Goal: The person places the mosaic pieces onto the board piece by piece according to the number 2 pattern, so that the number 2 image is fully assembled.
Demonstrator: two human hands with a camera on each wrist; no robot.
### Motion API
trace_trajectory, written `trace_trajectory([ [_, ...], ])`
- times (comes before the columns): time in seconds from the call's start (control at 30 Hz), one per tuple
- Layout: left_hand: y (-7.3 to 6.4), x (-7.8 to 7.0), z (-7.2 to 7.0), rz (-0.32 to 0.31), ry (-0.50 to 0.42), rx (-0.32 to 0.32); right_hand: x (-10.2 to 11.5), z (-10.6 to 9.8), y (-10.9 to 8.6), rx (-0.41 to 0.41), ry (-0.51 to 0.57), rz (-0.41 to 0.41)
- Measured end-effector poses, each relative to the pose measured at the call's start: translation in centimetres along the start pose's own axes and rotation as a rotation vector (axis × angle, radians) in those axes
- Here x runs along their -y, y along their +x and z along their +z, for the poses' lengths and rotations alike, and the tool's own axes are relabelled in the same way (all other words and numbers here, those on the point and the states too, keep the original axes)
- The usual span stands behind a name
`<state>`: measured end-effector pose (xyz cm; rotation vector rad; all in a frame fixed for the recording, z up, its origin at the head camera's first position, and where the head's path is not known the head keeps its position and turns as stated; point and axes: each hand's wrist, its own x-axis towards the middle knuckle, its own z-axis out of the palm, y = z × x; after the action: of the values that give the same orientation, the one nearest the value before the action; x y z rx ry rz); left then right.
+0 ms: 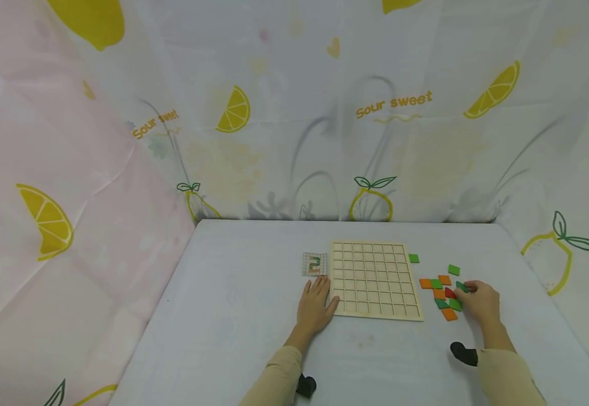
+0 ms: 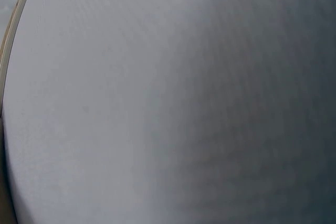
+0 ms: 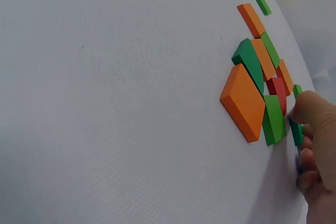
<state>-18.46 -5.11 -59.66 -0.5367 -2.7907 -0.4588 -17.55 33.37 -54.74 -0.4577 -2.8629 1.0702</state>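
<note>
My left hand (image 1: 315,307) lies on the table with its fingers extended, beside the left edge of a wooden grid board (image 1: 376,279). Its fingertips are right below a small card (image 1: 315,264) printed with a grid pattern. At the right, my right hand (image 1: 481,303) pinches a dark green tile (image 3: 296,132) between thumb and fingers, at the edge of a cluster of tiles. Close to the thumb are a red tile (image 3: 278,92) and a light green tile (image 3: 273,120). A square orange tile (image 3: 243,103) lies nearer the wrist camera.
Other orange and green tiles lie loosely between the board and my right hand, such as an orange tile (image 1: 425,283). One light green tile (image 1: 414,258) sits by the board's upper right edge. White table (image 1: 233,304) backs onto a lemon-print curtain (image 1: 274,158).
</note>
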Motion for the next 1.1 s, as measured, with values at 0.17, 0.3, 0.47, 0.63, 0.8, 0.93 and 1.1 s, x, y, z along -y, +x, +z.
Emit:
trace_trajectory([
  [0.17,0.0,0.0,0.1,0.005,0.001,-0.005,0.3,0.1,-0.2,-0.045,0.046,0.027],
  [0.3,0.1,0.1,0.3,0.005,0.016,-0.006,1.3,0.5,0.1,-0.123,0.091,-0.003],
  [0.47,0.1,0.2,0.2,-0.003,0.018,-0.01,3.8,1.7,1.0,-0.192,0.167,-0.089],
  [0.63,0.0,0.1,0.1,-0.001,0.0,-0.003,6.5,3.8,1.7,-0.164,0.248,-0.124],
  [0.8,0.1,0.1,0.1,-0.006,0.006,0.008,8.6,6.0,2.4,-0.122,0.28,-0.166],
  [0.93,0.1,0.1,0.1,-0.013,0.004,0.018,9.5,7.6,2.8,-0.106,0.284,-0.229],
  [1.1,0.1,0.0,0.1,-0.006,0.001,0.008,10.2,9.2,3.3,-0.079,0.322,-0.279],
])
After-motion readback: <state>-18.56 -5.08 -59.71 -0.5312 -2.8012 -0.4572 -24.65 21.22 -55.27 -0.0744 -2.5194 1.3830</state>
